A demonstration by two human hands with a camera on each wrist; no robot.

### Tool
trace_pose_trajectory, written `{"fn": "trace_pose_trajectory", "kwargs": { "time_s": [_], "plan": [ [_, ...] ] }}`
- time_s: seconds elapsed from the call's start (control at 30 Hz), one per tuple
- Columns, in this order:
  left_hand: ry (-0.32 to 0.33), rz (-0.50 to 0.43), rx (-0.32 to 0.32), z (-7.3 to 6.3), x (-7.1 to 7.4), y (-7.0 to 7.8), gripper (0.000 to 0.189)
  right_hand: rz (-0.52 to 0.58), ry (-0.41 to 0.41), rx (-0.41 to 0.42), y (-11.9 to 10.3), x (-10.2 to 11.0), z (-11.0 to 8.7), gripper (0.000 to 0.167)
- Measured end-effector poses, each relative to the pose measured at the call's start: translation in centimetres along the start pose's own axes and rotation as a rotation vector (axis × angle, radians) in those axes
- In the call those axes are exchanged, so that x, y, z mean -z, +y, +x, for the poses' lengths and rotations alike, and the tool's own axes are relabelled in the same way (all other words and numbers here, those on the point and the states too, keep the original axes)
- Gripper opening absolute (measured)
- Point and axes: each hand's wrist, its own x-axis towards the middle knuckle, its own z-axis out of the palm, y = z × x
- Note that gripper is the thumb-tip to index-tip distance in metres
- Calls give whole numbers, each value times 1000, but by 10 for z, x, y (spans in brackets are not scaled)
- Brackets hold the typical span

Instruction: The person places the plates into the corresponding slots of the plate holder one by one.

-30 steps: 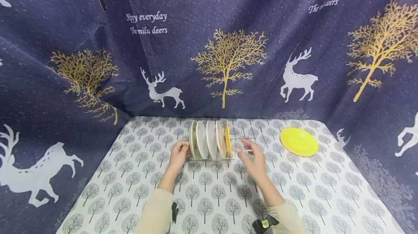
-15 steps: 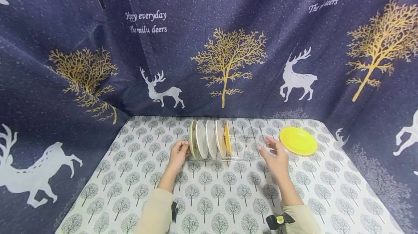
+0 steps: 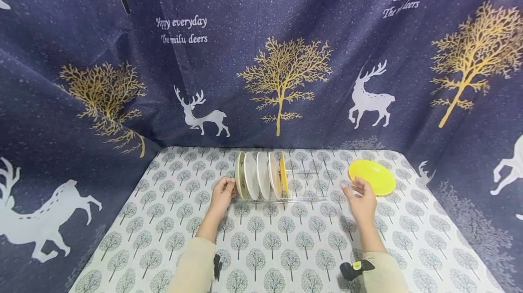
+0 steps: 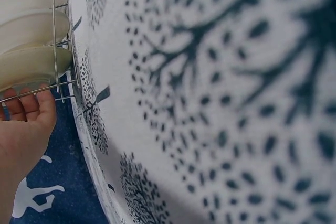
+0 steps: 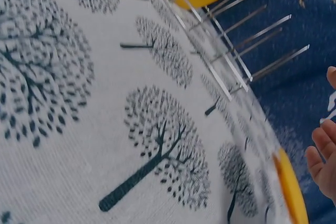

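A wire dish rack (image 3: 306,199) stands at the middle of the table, several plates upright in its left half. A pale green plate (image 3: 241,177) is leftmost, then white plates (image 3: 263,177), a peach one, and an orange plate (image 3: 284,177). My left hand (image 3: 222,194) grips the rack's left end; in the left wrist view its fingers (image 4: 45,103) curl at the end wire beside the green plate. A yellow plate (image 3: 376,177) lies flat on the right. My right hand (image 3: 363,203), fingers loosely bent and holding nothing, overlaps that plate's near left edge in the head view.
A white tablecloth (image 3: 286,247) with tree prints covers the table. Behind it hangs a dark blue curtain (image 3: 253,102) with deer and trees. The rack's right-hand slots (image 5: 262,24) hold no plates. Black wrist straps (image 3: 355,270) sit on both wrists.
My right hand has moved right, from beside the orange plate past the rack's right end to the yellow plate. The left hand has stayed at the rack's left end.
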Motion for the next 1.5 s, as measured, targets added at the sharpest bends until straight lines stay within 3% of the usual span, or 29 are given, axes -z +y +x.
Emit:
{"fn": "trace_pose_trajectory", "kwargs": {
  "time_s": [0.47, 0.87, 1.07, 1.2, 1.5],
  "plan": [
    [-11, -8, 14, 1, 0, 0, 21, -30, 59, -153, 18, 5, 12, 54],
    [-6, -20, -3, -1, 0, 1, 22, -86, 89, -167, 41, 3, 20, 52],
    [-10, -13, -13, -2, -2, 3, 22, -128, 130, -116, 46, 3, 29, 48],
    [-15, -17, -5, -2, -2, 2, 20, -210, 138, -40, 52, 4, 37, 48],
    [-18, -24, -2, 0, 0, 0, 20, -380, 28, 78, 60, 10, 55, 47]
  ]
}}
